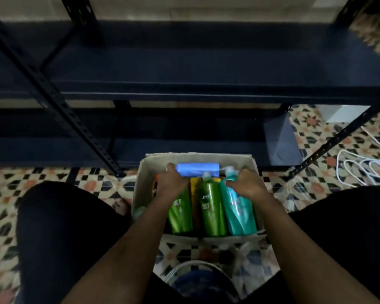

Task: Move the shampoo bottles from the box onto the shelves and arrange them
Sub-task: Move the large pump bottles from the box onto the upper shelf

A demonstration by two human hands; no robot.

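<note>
Bottles (pixel 213 207) lay packed side by side in the box (pixel 143 172) on the floor below the dark shelves (pixel 184 84), so both hands reached in (arms straight down), left hand (pixel 171 182) curled on a green bottle (pixel 180 212), right hand (pixel 247 182) pinching the teal bottle (pixel 239 211).

Both bare forearms stretched forward and down from the bottom edge, converging slightly. Left hand (pixel 170 183) knuckles up, fingers curled downward, fingertips hidden. Right hand (pixel 247 183) likewise palm down, fingers bent, thumb pointing inward toward the left. Hands level with each other, well apart. Dark-clad knees spread wide to either side of the arms.
</note>
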